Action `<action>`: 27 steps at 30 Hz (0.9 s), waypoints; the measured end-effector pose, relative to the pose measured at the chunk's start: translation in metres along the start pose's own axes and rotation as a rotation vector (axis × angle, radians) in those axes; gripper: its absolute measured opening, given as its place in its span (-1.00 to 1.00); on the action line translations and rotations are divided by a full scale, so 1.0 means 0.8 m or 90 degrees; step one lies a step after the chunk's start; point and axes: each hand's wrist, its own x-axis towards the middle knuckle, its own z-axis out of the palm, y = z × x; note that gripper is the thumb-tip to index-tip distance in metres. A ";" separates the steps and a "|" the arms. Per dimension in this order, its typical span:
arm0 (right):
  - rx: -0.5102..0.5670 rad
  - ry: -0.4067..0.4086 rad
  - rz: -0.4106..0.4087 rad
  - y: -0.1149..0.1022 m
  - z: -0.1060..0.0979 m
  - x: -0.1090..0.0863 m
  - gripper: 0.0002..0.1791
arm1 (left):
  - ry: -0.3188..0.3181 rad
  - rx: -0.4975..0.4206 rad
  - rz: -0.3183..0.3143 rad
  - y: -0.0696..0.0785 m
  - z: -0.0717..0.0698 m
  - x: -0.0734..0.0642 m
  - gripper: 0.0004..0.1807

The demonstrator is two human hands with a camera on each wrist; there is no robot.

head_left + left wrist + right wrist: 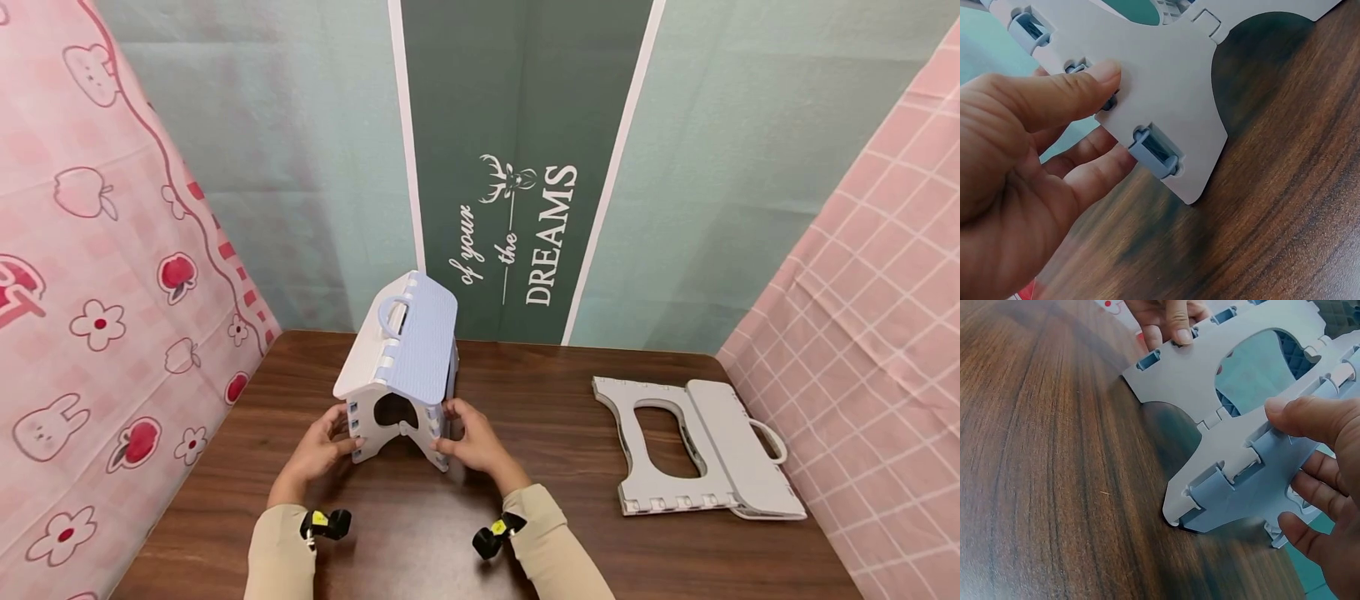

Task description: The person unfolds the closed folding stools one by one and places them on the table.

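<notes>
A white and light-blue folding stool (420, 342) stands half folded on the table, its two-part top bent up into a ridge with a loop handle (393, 317). The white end panel (1166, 81) bends at its middle hinge, below an oval opening. At the stool's left corner my left hand (318, 450) pinches the panel edge, thumb on the front face and fingers behind. On the opposite corner my right hand (476, 442) holds the leg, its thumb on the hinged edge and its fingers along the blue side panel (1254, 481).
A second, white folding stool (697, 450) lies folded flat at the right of the wooden table (525, 500), its handle toward the right wall. Patterned cloths hang at the back (315, 167) and on both sides.
</notes>
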 end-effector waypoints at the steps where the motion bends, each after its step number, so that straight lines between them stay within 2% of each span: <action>1: -0.002 0.001 0.000 0.000 0.000 0.000 -0.53 | 0.001 0.003 0.000 0.000 0.000 0.000 -0.47; 9: -0.076 0.020 -0.042 0.000 0.010 -0.004 -0.52 | 0.014 0.013 -0.021 0.003 -0.001 -0.003 -0.45; 15: -0.083 0.038 -0.047 0.004 0.012 -0.006 -0.53 | 0.015 0.012 -0.022 0.005 0.001 -0.003 -0.45; 19: -0.082 0.031 -0.044 0.004 0.009 -0.007 -0.51 | 0.016 0.016 -0.023 0.002 0.004 -0.002 -0.46; 27: -0.107 0.030 -0.021 -0.011 0.005 -0.003 -0.51 | 0.054 0.120 0.012 0.010 0.010 -0.004 -0.46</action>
